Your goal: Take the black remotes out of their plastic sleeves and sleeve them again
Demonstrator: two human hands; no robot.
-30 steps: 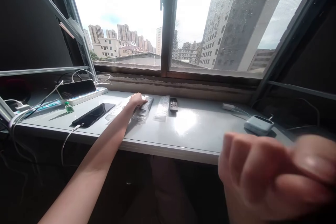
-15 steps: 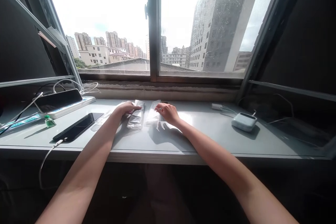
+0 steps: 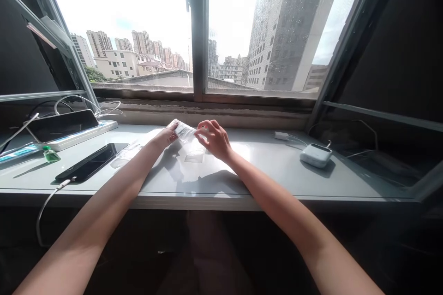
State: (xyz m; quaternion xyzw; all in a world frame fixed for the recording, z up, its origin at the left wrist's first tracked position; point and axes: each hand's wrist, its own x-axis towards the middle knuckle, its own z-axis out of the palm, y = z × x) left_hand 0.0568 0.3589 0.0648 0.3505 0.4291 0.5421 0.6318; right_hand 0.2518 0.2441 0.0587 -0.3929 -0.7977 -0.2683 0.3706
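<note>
My left hand (image 3: 167,136) pinches one end of a clear plastic packet (image 3: 183,130) and holds it lifted just above the grey sill table (image 3: 263,170). The packet is tilted, and what is in it I cannot make out. At the packet's other end is my right hand (image 3: 213,140), its fingers curled and its fingertips closed on the plastic. A second, flat clear plastic bag (image 3: 194,157) lies on the table right below both hands.
A black phone (image 3: 92,162) with a white cable lies at the left. Behind it are a white power strip (image 3: 78,130) with a dark device (image 3: 61,124) on top and a small green bottle (image 3: 50,154). A white box (image 3: 315,155) and a plug (image 3: 281,136) sit at the right.
My right hand came from close to the camera down to the table. Both hands then lifted one plastic packet off the surface. The view shifted right.
</note>
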